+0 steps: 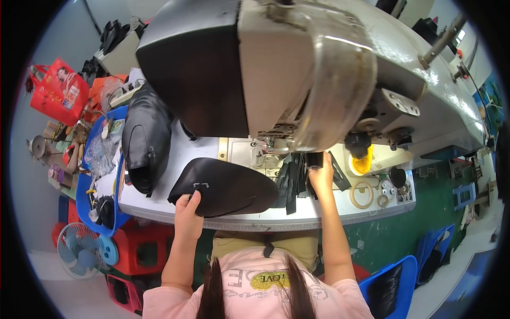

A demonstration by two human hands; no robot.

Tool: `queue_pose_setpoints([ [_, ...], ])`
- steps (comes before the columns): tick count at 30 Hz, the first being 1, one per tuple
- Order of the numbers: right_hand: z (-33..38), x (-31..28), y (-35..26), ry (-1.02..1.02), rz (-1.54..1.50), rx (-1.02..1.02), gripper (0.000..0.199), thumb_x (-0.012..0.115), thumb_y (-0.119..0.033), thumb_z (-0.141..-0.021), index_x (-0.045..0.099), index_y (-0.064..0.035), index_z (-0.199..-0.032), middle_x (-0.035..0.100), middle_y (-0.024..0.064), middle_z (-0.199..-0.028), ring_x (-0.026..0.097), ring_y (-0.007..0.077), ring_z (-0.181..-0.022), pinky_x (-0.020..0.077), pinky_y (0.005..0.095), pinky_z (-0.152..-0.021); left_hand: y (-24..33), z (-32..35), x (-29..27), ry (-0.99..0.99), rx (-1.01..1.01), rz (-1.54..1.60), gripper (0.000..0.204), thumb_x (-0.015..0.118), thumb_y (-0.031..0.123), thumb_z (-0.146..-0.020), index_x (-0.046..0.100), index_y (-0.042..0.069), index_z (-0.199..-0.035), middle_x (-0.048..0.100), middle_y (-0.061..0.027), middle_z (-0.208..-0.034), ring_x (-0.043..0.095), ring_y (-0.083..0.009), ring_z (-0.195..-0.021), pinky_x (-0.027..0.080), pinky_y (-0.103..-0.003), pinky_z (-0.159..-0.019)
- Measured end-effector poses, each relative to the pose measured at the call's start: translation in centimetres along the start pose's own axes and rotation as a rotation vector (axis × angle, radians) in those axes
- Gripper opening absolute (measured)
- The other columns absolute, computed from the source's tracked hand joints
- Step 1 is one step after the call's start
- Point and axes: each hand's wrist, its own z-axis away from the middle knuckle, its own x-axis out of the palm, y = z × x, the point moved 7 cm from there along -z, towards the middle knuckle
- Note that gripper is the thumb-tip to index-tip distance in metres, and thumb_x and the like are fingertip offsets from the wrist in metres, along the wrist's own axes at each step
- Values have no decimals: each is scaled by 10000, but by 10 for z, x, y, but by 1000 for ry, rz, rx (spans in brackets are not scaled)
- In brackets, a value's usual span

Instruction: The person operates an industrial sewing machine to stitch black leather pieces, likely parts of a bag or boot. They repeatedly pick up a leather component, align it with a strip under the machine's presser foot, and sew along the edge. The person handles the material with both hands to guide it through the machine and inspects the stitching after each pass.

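My left hand (188, 215) pinches the near left edge of a curved black leather-like piece (228, 186), thumb on top. Two small pale marks show on that piece near the thumb. It lies over the white table in front of the sewing machine's (279, 90) needle area. My right hand (322, 178) reaches in under the right side of the machine head, next to several narrow black strips (289, 183). A dark part covers some of its fingers, so whether it grips anything is hidden.
A stack of similar black pieces (146, 138) sits at the table's left. Beyond it stands a blue bin (85, 199) of scraps. To the right lie a yellow oval object (361, 161) and a tape roll (362, 195). A blue crate (390, 290) with black pieces stands lower right.
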Motion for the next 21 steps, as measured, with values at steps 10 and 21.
queue_pose_setpoints([
  [10,38,-95,-50,268,-446,30,93,631,0,-745,545,20,-715,513,7,-647,453,85,-575,383,201,-556,-8,4,45,-106,173,-576,276,554,154,-858,521,7,-626,371,95,-563,291,-7,-527,235,-202,-446],
  [21,98,-10,-144,-642,-731,220,183,693,-89,-721,583,-6,-601,509,-10,-487,400,23,-439,311,198,-398,-30,12,81,-276,123,-508,274,506,174,-887,576,-14,-702,434,82,-567,325,1,-530,269,-190,-444],
])
